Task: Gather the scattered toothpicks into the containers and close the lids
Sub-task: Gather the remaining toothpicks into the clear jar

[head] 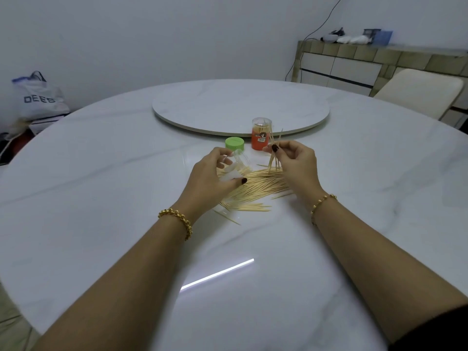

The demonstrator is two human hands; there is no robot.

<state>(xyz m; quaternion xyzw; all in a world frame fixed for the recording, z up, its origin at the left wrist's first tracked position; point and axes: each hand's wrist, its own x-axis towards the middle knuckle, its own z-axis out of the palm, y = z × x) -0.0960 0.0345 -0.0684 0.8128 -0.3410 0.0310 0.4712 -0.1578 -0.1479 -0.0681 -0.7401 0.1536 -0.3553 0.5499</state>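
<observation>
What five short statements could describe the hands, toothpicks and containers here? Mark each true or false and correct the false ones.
1. The right hand pinches a few toothpicks. True.
2. The green lid sits on the clear container. False: it lies on the table, while the left hand holds the container.
3. The orange container stands upright. True.
4. Every toothpick is already gathered. False: a pile lies on the table.
5. The orange container stands on the turntable. False: it stands on the table in front of it.
</observation>
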